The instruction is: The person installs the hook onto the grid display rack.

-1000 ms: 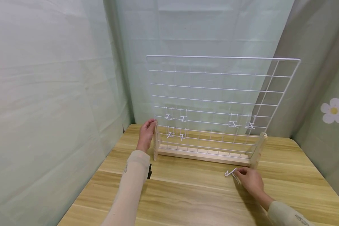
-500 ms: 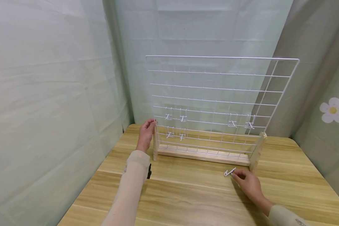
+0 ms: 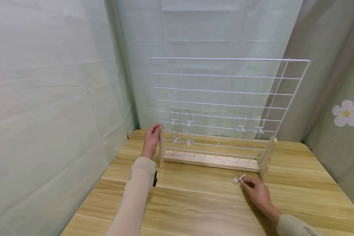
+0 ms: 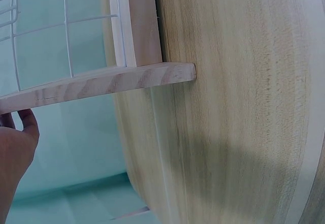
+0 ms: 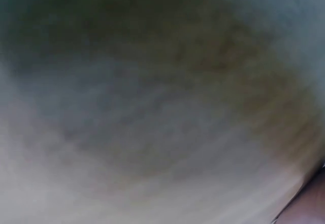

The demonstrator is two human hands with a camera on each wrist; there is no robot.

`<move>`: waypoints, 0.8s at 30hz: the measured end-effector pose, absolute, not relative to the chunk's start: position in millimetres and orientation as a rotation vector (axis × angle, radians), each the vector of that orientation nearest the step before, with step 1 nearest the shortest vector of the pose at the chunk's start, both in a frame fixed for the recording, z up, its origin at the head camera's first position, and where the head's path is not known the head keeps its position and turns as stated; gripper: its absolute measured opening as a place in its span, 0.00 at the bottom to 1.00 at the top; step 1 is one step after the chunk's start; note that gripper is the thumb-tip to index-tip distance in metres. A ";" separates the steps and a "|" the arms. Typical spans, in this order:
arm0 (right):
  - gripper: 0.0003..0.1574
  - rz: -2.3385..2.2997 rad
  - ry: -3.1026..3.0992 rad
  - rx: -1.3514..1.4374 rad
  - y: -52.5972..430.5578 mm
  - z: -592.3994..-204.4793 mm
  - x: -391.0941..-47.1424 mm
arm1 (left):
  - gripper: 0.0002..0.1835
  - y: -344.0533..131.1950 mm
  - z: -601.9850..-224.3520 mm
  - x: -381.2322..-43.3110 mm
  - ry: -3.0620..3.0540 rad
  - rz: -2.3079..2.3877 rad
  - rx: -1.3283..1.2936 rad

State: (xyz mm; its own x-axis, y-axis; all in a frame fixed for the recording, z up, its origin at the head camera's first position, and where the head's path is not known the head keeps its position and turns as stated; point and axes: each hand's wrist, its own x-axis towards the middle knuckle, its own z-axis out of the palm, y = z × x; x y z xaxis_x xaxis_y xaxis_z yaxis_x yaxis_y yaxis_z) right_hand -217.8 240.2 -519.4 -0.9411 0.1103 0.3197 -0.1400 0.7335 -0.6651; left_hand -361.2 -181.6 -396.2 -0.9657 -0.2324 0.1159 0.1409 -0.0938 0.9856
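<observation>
A white wire grid panel (image 3: 224,105) stands upright in a pale wooden base (image 3: 212,161) with a wooden side piece at each end. My left hand (image 3: 151,140) pinches the top of the left side piece (image 3: 161,152); in the left wrist view, that hand (image 4: 18,148) touches the side piece (image 4: 101,83) from outside. Low in front of the base's right end, my right hand (image 3: 258,194) holds a small white wire hook (image 3: 238,179) between thumb and fingers. Its rear part is hidden by the fingers. The right wrist view is mostly blurred sleeve.
Similar white hooks hang on the grid's lower bars: several at left, such as one hook (image 3: 189,123), and two at right, including one hook (image 3: 241,128). The wood-grain table (image 3: 188,206) lies beneath. Pale curtains (image 3: 62,98) surround it at left, back and right.
The right hand has shifted slightly left and turned the hook, so its long prongs no longer show below the fingers. The left hand keeps its place on the side piece.
</observation>
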 end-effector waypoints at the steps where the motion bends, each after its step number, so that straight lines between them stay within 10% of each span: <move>1: 0.07 1.036 -2.599 0.022 239.9 -520.0 -218.5 | 0.18 -181.7 -396.0 -360.9 -1.923 -2.151 0.099; 24: 0.09 0.969 -2.614 0.018 238.0 -526.6 -222.3 | 0.18 -181.0 -394.0 -359.0 -1.932 -2.165 0.108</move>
State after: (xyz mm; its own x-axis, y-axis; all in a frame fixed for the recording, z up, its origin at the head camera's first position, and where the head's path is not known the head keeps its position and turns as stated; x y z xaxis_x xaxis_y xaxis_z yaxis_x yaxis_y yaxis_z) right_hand -222.3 238.0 -526.6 -0.9379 0.1088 0.3295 -0.1323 0.7658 -0.6293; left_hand -359.0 -181.0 -394.0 -0.9690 -0.2250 0.1021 0.1270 -0.0988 0.9870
